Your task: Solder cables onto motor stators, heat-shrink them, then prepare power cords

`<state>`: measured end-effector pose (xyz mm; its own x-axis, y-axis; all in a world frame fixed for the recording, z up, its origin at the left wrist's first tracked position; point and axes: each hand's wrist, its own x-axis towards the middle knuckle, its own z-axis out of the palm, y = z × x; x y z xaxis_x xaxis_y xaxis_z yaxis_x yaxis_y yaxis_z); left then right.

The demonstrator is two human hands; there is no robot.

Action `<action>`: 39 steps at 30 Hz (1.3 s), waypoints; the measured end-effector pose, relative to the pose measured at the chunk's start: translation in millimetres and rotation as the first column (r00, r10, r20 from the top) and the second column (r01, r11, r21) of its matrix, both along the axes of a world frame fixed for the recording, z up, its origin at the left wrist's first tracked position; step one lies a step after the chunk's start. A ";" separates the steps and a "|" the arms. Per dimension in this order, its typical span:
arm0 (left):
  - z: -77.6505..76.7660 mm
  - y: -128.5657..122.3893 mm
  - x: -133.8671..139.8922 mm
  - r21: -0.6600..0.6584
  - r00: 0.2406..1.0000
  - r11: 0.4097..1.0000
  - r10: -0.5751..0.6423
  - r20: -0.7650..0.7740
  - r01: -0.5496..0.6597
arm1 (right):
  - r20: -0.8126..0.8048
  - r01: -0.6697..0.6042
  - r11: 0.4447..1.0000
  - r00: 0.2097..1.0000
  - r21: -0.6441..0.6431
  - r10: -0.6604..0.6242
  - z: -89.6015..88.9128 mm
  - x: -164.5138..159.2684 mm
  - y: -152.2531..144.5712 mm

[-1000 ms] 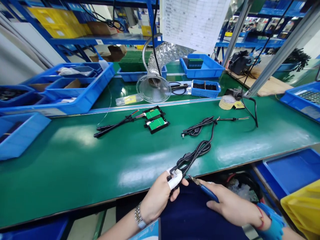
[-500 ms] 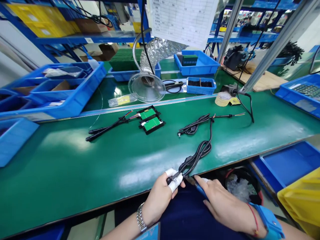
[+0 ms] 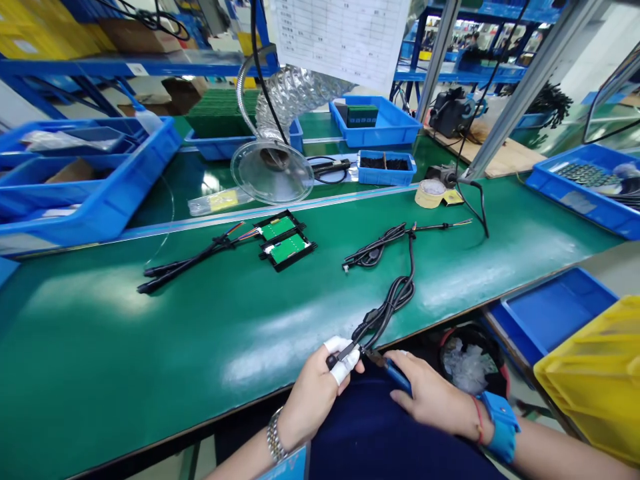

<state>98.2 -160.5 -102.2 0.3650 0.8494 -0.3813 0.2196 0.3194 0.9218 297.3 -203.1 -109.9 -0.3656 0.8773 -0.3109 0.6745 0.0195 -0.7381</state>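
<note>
My left hand (image 3: 320,377), with white finger cots on, pinches the near end of a coiled black cable (image 3: 387,310) at the bench's front edge. My right hand (image 3: 423,387) is closed around blue-handled cutting pliers (image 3: 397,375). The pliers' jaws are close to the cable end by my left fingertips; whether they touch it I cannot tell. The cable runs up the bench to a second bundled length (image 3: 375,248) and thin bare wire ends (image 3: 463,223). Further left lie two green circuit boards (image 3: 285,248) in black housings, wired to black leads (image 3: 183,267).
A clear fume hood (image 3: 273,172) on a foil duct hangs over the back of the bench. Blue bins (image 3: 145,180) stand at the left and back. A roll of tape (image 3: 430,193) sits back right. Below the right edge are a waste bin (image 3: 470,367) and a yellow crate (image 3: 595,373).
The view has shifted, so the bench things appear further left. My right hand and the pliers stay close to my left hand at the cable end, with little visible movement.
</note>
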 end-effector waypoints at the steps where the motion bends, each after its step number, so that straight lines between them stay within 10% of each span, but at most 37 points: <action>1: 0.4 0.6 0.4 -0.003 1.000 1.000 -0.006 -0.001 0.006 | 0.013 -0.003 1.000 1.000 -0.013 0.003 0.4 0.3 0.5; 19: 2.9 19.4 0.5 0.038 0.999 0.999 0.009 0.044 -0.011 | 0.077 0.013 1.000 0.997 0.009 -0.014 18.5 -3.7 20.1; 29: 2.1 29.5 -3.2 -0.004 0.988 1.000 0.013 0.155 -0.012 | 0.182 0.071 0.988 0.982 -0.135 -0.046 68.0 -4.9 34.7; 39: -2.3 31.0 -6.0 -0.030 0.974 0.999 0.041 0.222 -0.035 | 0.255 0.111 0.990 0.963 -0.087 -0.086 57.0 -11.6 30.1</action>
